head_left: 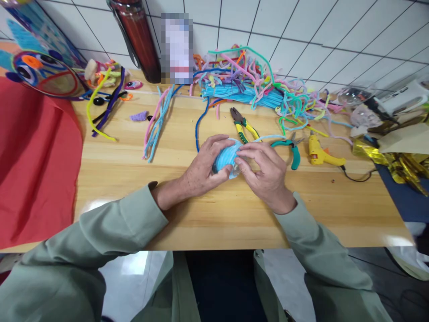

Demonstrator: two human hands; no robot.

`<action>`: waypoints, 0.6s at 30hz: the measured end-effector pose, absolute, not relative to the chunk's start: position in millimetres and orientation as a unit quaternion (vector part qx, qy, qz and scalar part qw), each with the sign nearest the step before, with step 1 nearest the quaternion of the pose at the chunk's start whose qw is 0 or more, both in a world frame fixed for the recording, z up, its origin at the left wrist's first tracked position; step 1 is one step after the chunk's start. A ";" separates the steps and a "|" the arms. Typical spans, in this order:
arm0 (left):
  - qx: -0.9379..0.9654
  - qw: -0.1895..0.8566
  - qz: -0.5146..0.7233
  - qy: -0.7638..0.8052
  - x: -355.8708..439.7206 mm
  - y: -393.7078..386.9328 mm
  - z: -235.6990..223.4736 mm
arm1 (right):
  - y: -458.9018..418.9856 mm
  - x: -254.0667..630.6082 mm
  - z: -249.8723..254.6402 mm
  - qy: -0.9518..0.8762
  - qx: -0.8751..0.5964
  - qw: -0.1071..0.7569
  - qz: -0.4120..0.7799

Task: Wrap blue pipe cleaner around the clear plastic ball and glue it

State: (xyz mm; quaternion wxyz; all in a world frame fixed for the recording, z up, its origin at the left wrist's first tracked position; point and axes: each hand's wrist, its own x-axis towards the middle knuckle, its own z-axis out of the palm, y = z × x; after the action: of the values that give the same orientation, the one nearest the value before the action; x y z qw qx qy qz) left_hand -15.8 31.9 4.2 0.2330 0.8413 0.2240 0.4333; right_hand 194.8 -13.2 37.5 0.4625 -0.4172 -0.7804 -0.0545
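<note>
The left hand (pixel 208 165) is gripping a blue-wrapped ball (pixel 226 157) between both hands; the right hand (pixel 264 170) is pinching its right end. A pale blue strand (pixel 273 136) is extending beyond the right hand; if snagging on the nearby pliers (pixel 243 122), it could be causing unwinding.

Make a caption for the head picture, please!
Left hand grips a blue craft piece, right hand touching it, near pliers and a glue gun.

Wht tiled wall (pixel 284 18) w/ dk grid lines behind a lt wood table (pixel 335 210). Glare (pixel 398 241) near table's front R corner, more on L. Gray floor (pixel 114 290) below w/ bright patch (pixel 136 263); lower R dim, prob. cables (pixel 415 295) there.
</note>
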 end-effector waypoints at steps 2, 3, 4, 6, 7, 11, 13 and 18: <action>0.841 0.233 0.432 0.226 -16.5 31.3 5.1 | -13.4 195.1 37.7 -0.782 -0.427 0.451 -0.053; 0.842 0.237 0.430 0.226 -17.1 30.8 5.8 | -13.6 195.1 37.9 -0.782 -0.432 0.445 -0.055; 0.841 0.242 0.428 0.225 -17.6 30.4 6.6 | -13.7 195.2 38.0 -0.782 -0.435 0.443 -0.057; 0.840 0.251 0.428 0.220 -18.3 29.6 7.9 | -13.8 195.1 38.2 -0.781 -0.437 0.443 -0.060; 0.839 0.253 0.429 0.218 -18.4 29.5 8.1 | -13.8 195.0 38.2 -0.780 -0.435 0.445 -0.061; 0.841 0.240 0.431 0.220 -16.7 30.7 6.2 | -14.0 194.5 37.8 -0.781 -0.429 0.451 -0.053; 0.843 0.233 0.431 0.224 -15.4 31.4 4.8 | -14.2 194.5 37.9 -0.782 -0.423 0.456 -0.046; 0.837 0.232 0.439 0.230 -14.1 31.4 4.1 | -15.4 195.6 39.8 -0.786 -0.423 0.448 -0.043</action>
State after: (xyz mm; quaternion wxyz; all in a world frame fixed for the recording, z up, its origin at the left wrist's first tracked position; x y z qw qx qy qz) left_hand -14.1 31.4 4.1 0.2322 0.8367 0.2303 0.4393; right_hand 195.6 -15.4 39.8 0.4483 -0.4232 -0.7862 -0.0429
